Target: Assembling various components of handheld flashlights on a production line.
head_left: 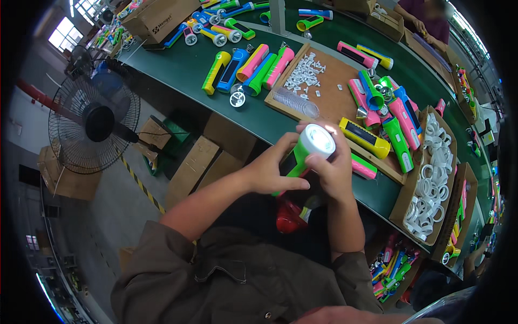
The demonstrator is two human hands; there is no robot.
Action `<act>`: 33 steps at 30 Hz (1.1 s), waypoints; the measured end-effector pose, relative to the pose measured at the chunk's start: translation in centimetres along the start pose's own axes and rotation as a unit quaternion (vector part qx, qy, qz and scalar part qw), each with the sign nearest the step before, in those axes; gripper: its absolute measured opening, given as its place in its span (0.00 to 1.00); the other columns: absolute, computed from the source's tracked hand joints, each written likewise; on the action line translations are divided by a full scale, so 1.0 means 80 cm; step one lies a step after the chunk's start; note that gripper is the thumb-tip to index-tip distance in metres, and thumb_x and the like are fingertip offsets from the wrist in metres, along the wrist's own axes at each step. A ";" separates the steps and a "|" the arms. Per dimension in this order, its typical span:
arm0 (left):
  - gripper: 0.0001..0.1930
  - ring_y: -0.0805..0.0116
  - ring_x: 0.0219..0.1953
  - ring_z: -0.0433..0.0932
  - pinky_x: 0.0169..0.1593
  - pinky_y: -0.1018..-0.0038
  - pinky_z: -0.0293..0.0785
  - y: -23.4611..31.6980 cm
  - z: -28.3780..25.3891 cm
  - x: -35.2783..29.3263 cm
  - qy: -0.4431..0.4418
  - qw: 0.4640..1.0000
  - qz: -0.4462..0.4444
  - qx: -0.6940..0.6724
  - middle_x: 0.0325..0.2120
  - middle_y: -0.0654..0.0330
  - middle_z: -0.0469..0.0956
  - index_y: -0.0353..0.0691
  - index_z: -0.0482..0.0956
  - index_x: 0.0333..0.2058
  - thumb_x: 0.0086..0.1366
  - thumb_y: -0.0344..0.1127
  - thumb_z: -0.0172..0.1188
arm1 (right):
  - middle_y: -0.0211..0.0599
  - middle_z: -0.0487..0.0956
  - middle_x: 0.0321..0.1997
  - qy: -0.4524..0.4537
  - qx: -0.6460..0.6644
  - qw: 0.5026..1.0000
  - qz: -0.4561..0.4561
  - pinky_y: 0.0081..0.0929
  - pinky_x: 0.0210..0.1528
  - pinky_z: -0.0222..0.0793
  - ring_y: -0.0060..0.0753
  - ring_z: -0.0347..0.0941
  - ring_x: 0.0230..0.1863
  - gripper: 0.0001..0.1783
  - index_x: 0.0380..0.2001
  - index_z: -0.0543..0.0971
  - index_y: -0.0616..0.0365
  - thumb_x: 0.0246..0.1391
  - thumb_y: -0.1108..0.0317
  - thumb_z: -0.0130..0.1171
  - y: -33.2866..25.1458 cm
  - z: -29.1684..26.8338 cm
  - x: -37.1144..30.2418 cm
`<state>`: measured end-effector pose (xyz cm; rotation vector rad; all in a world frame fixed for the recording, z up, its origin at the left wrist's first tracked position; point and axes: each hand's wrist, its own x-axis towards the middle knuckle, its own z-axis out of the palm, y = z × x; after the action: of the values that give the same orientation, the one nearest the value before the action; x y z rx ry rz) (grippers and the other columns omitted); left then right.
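Note:
A green flashlight (298,163) with a white ring round its head is held over my lap at the table's near edge, its lens facing up and glowing bright. My left hand (268,168) wraps round its body. On the other side, my right hand (335,171) grips the head, with the thumb against the white rim. Just beyond lies a wooden tray (337,110) holding small white plastic pieces (303,74) and a row of clear round discs (295,102). A yellow flashlight (365,138) rests across the tray's near side, close to my right hand.
Several flashlight bodies (248,69) lie left of the tray, and a mixed pile (389,110) sits at its right. A cardboard box of white rings (431,186) stands farther right. A floor fan (99,122) is at the left; another person (431,24) works at the far right.

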<state>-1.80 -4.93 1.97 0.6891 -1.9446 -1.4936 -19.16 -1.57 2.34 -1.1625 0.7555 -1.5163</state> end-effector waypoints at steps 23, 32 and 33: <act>0.23 0.57 0.37 0.82 0.40 0.63 0.83 0.030 0.017 0.001 0.061 0.938 -0.134 -0.314 0.42 0.46 0.75 0.34 0.57 0.61 0.75 0.42 0.41 | 0.40 0.73 0.52 0.061 0.173 0.978 0.095 0.18 0.34 0.73 0.24 0.74 0.42 0.26 0.61 0.63 0.56 0.65 0.61 0.56 0.018 0.006 -0.004; 0.25 0.59 0.42 0.81 0.46 0.65 0.76 0.020 -0.001 -0.010 0.057 0.995 0.030 0.072 0.45 0.52 0.76 0.34 0.61 0.59 0.68 0.35 0.56 | 0.40 0.71 0.59 -0.044 -0.056 0.997 0.023 0.27 0.52 0.70 0.29 0.72 0.55 0.38 0.67 0.58 0.61 0.58 0.67 0.63 -0.005 -0.010 -0.009; 0.25 0.57 0.44 0.81 0.48 0.64 0.75 0.024 -0.008 -0.014 0.025 0.992 -0.007 0.127 0.46 0.52 0.77 0.33 0.62 0.59 0.67 0.35 0.58 | 0.39 0.73 0.57 -0.054 -0.133 0.989 0.016 0.29 0.52 0.70 0.28 0.72 0.54 0.39 0.67 0.58 0.61 0.56 0.67 0.65 -0.012 -0.013 -0.013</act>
<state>-0.67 -4.12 3.80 0.8422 -2.1173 -1.2351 -20.50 -0.47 2.55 -1.4120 0.9179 -1.3424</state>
